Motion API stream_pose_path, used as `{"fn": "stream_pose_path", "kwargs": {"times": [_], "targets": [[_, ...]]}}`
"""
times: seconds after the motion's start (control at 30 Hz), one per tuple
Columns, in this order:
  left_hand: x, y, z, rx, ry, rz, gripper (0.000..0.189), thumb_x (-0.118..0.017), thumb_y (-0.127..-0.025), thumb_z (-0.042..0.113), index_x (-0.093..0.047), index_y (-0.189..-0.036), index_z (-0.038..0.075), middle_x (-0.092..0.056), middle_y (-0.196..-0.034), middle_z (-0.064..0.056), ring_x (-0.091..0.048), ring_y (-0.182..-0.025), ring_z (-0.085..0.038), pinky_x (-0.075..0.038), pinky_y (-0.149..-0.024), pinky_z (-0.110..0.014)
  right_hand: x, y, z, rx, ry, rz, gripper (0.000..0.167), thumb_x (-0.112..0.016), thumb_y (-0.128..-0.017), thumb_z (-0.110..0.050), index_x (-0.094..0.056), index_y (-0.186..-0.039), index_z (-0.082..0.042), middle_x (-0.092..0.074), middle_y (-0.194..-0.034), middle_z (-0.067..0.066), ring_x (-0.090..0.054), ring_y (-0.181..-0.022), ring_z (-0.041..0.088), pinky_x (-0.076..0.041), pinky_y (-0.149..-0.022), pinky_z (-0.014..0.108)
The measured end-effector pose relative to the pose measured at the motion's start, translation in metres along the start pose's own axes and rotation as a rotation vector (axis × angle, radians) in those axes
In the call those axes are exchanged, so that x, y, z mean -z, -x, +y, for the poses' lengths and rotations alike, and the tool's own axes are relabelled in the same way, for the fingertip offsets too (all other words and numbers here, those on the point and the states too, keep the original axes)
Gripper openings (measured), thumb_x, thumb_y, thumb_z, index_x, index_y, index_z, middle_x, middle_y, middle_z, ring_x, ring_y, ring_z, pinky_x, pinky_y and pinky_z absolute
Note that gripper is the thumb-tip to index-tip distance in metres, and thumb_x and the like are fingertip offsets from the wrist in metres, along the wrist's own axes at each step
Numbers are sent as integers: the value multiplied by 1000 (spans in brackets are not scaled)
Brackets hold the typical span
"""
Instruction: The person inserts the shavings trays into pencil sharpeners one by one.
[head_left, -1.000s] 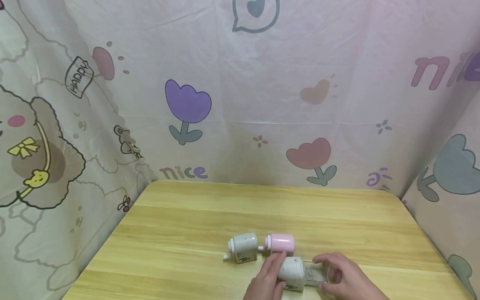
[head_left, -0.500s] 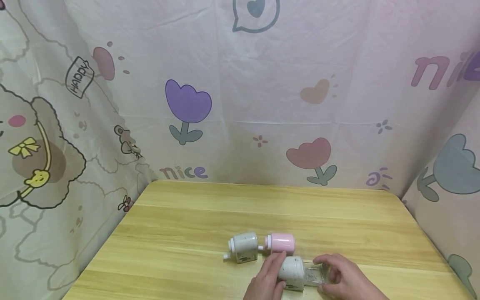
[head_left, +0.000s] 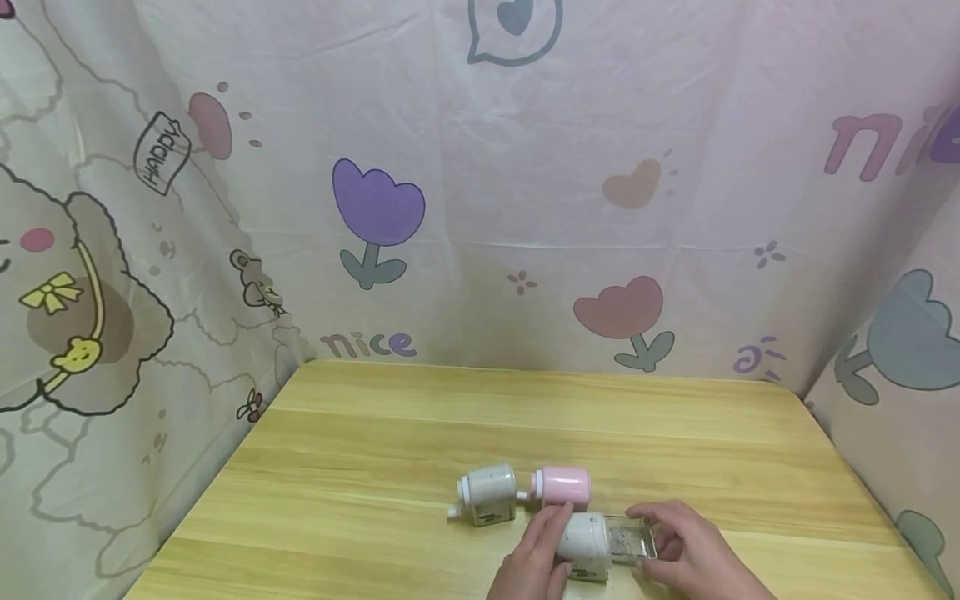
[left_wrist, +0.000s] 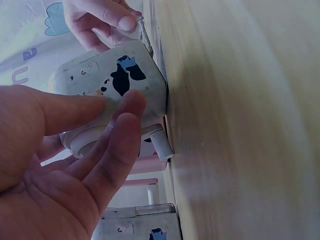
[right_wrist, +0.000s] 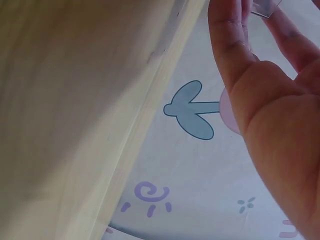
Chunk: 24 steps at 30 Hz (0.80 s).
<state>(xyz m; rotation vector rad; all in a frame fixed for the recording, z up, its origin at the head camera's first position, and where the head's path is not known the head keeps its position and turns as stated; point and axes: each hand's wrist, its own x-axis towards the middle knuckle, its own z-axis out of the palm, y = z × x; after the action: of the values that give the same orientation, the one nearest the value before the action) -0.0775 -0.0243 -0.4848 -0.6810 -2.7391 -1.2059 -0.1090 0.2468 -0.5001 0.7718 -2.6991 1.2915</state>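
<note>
A white hand-crank pencil sharpener with a dark printed pattern stands near the table's front edge. My left hand grips its crank end, thumb on one side and fingers on the other. Pulled out at its right end is the clear shavings drawer, with grey residue inside. My right hand pinches the drawer's outer end between thumb and fingers. The left wrist view shows the sharpener's printed side and crank handle; in the right wrist view only a corner of the clear drawer shows.
A second pale sharpener stands to the left, its crank pointing left. Just behind my left hand is a pink sharpener, partly hidden. All stand on the wood-grain table, with a printed cloth hanging behind.
The clear drawer's outer end has risen and tilted slightly in my right hand. My left hand and the sharpeners stay in place.
</note>
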Motion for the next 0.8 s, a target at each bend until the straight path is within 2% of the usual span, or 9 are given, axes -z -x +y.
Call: {"fn": "stream_pose_path", "kwargs": {"times": [0.2, 0.33, 0.47, 0.6, 0.8], "targets": [[0, 1, 0, -3, 8, 0, 68, -74, -90, 2, -48, -152, 11, -55, -143, -5, -68, -89, -14, -56, -68, -26, 3, -1, 0, -39, -31, -74, 53, -88, -77, -10, -66, -124, -2, -60, -107, 7, -54, -78, 0, -56, -62, 24], [-1, 1, 0, -18, 64, 10, 68, -73, -89, 2, -47, -152, 9, -54, -143, -8, -61, -76, -1, -51, -62, -19, 5, -2, -1, -77, -48, -113, 52, -88, -79, -11, -66, -125, 0, -59, -107, 9, -54, -78, 0, -56, -63, 24], [-1, 0, -1, -14, 108, 3, 68, -71, -89, 2, -47, -152, 8, -53, -143, -9, -48, -67, 9, -44, -56, -14, 4, -1, -3, -55, -11, -52, 55, -89, -76, -9, -66, -126, -3, -60, -105, 5, -54, -78, 0, -56, -63, 24], [-1, 0, -1, -26, 50, 11, 66, -71, -91, 4, -48, -153, 12, -54, -142, -6, -53, -70, 3, -46, -57, -18, 1, 0, -4, -25, 5, 10, 59, -89, -73, -7, -65, -127, -5, -60, -102, 0, -56, -79, 1, -56, -64, 24], [0, 0, -3, -31, 20, -3, 65, -72, -93, 7, -48, -154, 13, -54, -143, -5, -61, -77, -4, -50, -61, -22, 1, 0, -2, -4, 1, 5, 58, -89, -74, -7, -65, -127, -4, -59, -100, -1, -55, -78, 0, -56, -63, 24]]}}
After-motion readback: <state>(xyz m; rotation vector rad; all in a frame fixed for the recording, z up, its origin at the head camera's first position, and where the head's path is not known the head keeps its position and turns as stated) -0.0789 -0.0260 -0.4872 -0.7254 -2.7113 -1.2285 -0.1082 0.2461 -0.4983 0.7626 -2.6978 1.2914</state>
